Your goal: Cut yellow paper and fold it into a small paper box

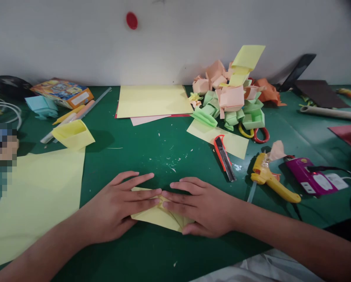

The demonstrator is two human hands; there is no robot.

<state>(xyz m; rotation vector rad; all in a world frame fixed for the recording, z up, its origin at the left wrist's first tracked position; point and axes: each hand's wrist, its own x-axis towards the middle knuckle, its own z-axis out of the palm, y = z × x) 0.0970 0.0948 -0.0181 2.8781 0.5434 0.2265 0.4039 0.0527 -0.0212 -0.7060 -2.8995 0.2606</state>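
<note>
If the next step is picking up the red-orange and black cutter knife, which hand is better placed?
Probably the right hand: the cutter knife lies just beyond it, while the left hand is farther away. Both hands touch the folded pale yellow paper, so neither is quite free.

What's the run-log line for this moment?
left hand: on folded yellow paper | right hand: on same paper | hot-glue gun: on green table

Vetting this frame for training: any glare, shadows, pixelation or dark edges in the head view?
Head view: mild sheen on the green tabletop at right; soft shadow right of the yellow paper box; pixelated blocks at left edge; dark upper-right corner; folded yellow paper reasonably sharp.
</note>
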